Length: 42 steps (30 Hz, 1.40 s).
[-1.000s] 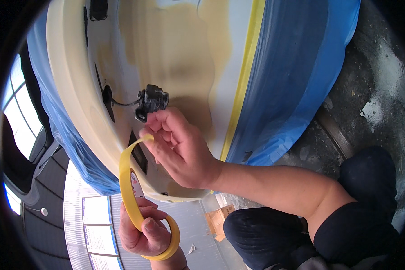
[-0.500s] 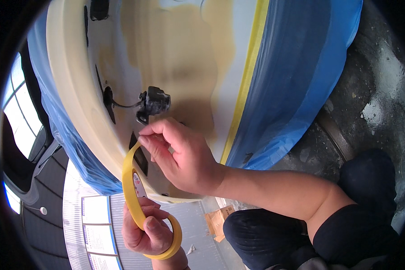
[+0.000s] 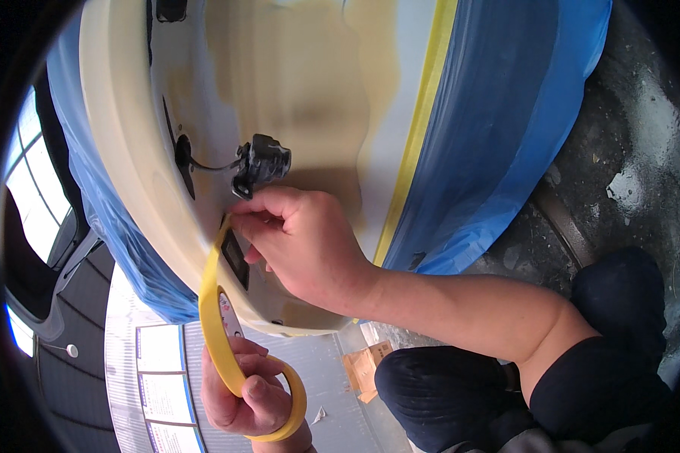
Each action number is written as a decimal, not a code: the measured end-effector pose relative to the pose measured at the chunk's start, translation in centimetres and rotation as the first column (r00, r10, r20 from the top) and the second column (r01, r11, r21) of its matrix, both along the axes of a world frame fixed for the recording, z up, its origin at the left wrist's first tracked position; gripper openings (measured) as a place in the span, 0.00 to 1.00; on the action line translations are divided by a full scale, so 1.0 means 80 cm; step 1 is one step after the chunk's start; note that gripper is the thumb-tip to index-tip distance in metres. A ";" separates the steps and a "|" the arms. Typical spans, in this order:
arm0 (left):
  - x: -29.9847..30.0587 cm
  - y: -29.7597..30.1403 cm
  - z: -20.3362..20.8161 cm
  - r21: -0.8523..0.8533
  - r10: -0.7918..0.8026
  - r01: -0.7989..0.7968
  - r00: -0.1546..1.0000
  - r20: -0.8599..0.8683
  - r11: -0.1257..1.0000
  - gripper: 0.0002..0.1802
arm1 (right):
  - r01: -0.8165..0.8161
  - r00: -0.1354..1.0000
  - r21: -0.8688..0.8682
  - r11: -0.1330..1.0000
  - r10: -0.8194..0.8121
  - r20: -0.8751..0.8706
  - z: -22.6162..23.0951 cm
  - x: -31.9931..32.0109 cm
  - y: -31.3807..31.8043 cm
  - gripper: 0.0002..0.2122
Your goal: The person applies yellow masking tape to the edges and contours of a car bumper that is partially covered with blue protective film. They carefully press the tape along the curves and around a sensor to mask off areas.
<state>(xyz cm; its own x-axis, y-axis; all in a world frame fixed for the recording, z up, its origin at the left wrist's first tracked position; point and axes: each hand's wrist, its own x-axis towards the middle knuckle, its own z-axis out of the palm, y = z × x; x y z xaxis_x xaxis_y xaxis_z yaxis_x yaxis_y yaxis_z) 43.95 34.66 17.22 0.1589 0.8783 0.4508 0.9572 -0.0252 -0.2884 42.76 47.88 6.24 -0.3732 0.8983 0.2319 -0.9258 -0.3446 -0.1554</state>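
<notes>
Holds a roll of yellow tape point(image 3: 216, 340) in the left hand point(image 3: 242, 396), low and left of centre, with fingers wrapped through the ring and thumb pressed on its edge. Spans the gap between both hands with a free length of tape point(image 3: 212, 264), slanting up from the roll. Pinches the upper end of this length between thumb and index finger of the right hand point(image 3: 310, 241), with the back of the hand toward the view and the remaining fingers curled in.

Keeps this pinch just beside the upper end of a dark slot point(image 3: 236, 262) in a curved cream and white car panel point(image 3: 302, 83). Cannot tell about contact between tape end and panel. Has near the right fingertips a black plastic part point(image 3: 266, 160), hanging by a thin cable point(image 3: 213, 167) from a dark hole point(image 3: 183, 156) in the panel.

Faces a straight strip of yellow tape point(image 3: 415, 143) along the panel's right side, with blue plastic sheeting point(image 3: 491, 128) beyond it and more blue sheeting point(image 3: 128, 249) along the left. Bends two dark-clad knees point(image 3: 431, 385) at lower right, near a piece of brown cardboard point(image 3: 366, 370). Has a dark, shiny floor point(image 3: 642, 166) at right and white posters point(image 3: 161, 351) at lower left.
</notes>
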 end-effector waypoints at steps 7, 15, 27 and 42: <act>0.003 -0.003 -0.003 0.001 -0.018 0.018 1.000 -0.015 1.000 0.26 | -0.016 0.998 -0.050 0.999 0.013 -0.060 0.006 -0.003 -0.001 0.05; -0.001 -0.004 -0.001 -0.027 -0.014 0.014 1.000 0.014 1.000 0.24 | 0.200 0.978 -0.064 0.978 -0.195 0.073 0.007 -0.014 -0.004 0.04; 0.002 0.002 -0.004 0.048 0.043 -0.044 0.999 0.017 0.998 0.30 | 0.195 0.977 -0.062 0.979 -0.189 0.098 0.010 -0.021 -0.005 0.03; 0.001 0.006 -0.001 0.027 0.023 -0.023 1.000 -0.015 0.999 0.29 | 0.200 0.976 -0.069 0.977 -0.193 0.105 0.016 -0.021 -0.004 0.04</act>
